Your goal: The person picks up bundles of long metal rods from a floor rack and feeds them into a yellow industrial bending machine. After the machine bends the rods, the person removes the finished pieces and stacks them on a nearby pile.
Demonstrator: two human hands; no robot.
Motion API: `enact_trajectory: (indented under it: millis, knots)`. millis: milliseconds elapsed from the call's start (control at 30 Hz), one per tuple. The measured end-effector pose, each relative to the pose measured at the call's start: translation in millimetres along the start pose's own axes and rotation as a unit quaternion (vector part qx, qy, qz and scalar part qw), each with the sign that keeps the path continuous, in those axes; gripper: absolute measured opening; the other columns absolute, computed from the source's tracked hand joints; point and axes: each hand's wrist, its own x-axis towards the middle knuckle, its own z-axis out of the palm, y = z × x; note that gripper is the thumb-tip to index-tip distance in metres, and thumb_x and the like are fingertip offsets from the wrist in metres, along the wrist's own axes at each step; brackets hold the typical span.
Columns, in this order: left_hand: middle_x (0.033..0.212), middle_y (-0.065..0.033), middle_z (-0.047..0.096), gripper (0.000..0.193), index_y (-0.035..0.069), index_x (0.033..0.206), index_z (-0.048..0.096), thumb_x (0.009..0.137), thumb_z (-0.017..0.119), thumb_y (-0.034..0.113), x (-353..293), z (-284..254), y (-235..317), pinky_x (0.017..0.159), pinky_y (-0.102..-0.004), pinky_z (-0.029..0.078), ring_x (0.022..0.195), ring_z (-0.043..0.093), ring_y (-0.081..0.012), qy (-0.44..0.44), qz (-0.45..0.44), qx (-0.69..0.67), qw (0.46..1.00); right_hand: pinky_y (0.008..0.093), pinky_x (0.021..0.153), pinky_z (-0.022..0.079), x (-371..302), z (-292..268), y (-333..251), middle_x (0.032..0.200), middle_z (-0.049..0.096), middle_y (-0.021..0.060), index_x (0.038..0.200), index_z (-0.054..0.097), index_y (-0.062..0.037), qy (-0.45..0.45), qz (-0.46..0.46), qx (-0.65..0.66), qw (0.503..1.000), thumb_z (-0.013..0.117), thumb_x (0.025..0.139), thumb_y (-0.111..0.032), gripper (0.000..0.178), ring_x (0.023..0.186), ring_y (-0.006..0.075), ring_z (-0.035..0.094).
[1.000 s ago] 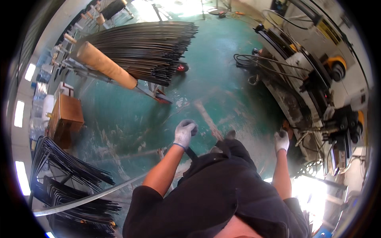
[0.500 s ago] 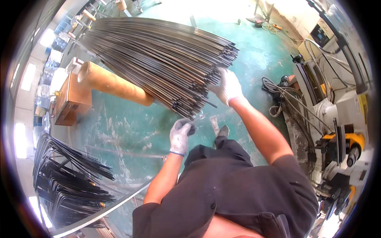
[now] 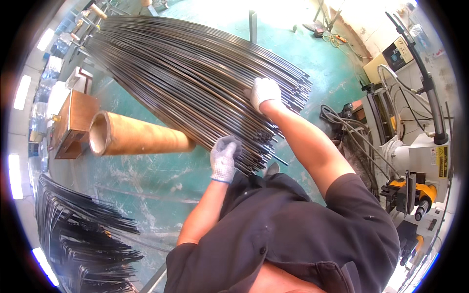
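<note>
A wide, layered bundle of long dark metal rods point(image 3: 181, 68) stretches from the far left toward me, its near ends uneven. My right hand point(image 3: 266, 93), in a white glove, lies on top of the bundle a little back from the ends. Its fingers bend down over the rods, their tips partly hidden. By the bundle's near left edge is my left hand point(image 3: 224, 155), also gloved, with a grey-coated palm. Its fingers are curled in against the thumb, and what lies within them cannot be made out.
A thick brown tube point(image 3: 141, 136) lies at the bundle's left side, beside a wooden box point(image 3: 75, 124). Bent black rods point(image 3: 88, 234) are stacked at lower left. Machinery with a yellow part point(image 3: 425, 193) and cables point(image 3: 342, 119) line the right side.
My right hand has moved from the rod ends to farther back on top of the bundle. My left hand has come up beside the bundle's near left edge, and the rods appear closer to me.
</note>
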Motion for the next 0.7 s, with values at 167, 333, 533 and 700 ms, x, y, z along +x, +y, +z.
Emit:
enact_trajectory:
  millis: [167,333,533,700]
  knots:
    - [0.104,-0.0149,0.072,0.026,0.002,0.126,0.058,0.103,0.056,0.013,41.8,-18.7,26.8,0.066,-0.0352,0.063,0.079,0.073,-0.0246,-0.035,-0.108,0.011,0.993,0.0468,0.085,0.057,16.6,-23.6,-5.7,0.095,0.076,0.0223,0.099,0.08,-0.0043,-0.127,-0.03,-0.034,0.991,0.074,0.091,-0.044,0.041,0.095,0.0394,0.074]
    - [0.105,-0.0156,0.071,0.026,0.002,0.126,0.059,0.102,0.057,0.014,46.2,-25.0,39.0,0.066,-0.0373,0.062,0.079,0.073,-0.0255,-0.078,-0.146,0.0,0.986,0.0449,0.087,0.059,41.3,-39.4,-12.7,0.099,0.076,0.0226,0.101,0.081,-0.0041,-0.228,-0.038,-0.083,0.969,0.076,0.085,-0.039,0.038,0.096,0.0389,0.074]
    - [0.108,-0.0183,0.072,0.028,0.002,0.127,0.06,0.102,0.056,0.013,48.9,-38.6,44.6,0.07,-0.0416,0.063,0.082,0.074,-0.0299,-0.115,-0.175,-0.092,0.974,0.0384,0.079,0.058,48.4,-76.8,-23.5,0.095,0.078,0.0165,0.089,0.08,-0.0025,-0.311,0.01,0.021,0.95,0.075,0.087,-0.036,0.034,0.076,0.0246,0.074]
    - [0.11,-0.019,0.072,0.029,0.002,0.127,0.061,0.103,0.053,0.016,56.4,-46.2,54.5,0.077,-0.0457,0.062,0.087,0.073,-0.0344,-0.135,-0.203,-0.158,0.957,0.036,0.062,0.057,38.7,-70.6,-14.5,0.083,0.073,0.009,0.098,0.075,-0.0003,-0.345,0.096,0.174,0.917,0.069,0.094,-0.04,0.041,0.067,0.0178,0.07]
